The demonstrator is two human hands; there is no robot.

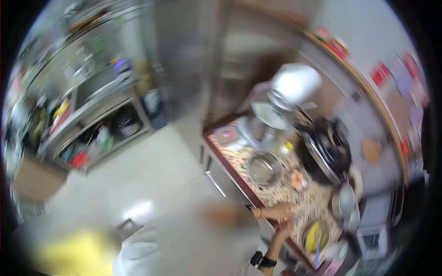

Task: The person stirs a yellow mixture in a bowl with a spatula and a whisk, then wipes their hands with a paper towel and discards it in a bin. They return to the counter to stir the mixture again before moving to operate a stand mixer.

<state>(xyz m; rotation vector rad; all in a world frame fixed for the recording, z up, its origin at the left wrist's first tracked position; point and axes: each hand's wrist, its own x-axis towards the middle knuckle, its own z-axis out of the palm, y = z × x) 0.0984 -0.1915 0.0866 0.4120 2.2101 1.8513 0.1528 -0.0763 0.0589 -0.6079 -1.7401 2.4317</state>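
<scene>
Steadying left hand (276,212) and right hand (284,228) helps; both close together at patterned surface (317,198), grip opening and any hold too blurred to tell. Bowl (325,231) of yellow contents near right hand, blue handle (317,254) best avoided.

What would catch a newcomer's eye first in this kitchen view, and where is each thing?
Probably the gleaming white machine at the patterned table's upper end in the picture. Next, the bulky black cooker on the wall side. Then the bright yellow contents of a bowl at the lower end, near the person's hands, with a blue stick-like tool across it.
</scene>
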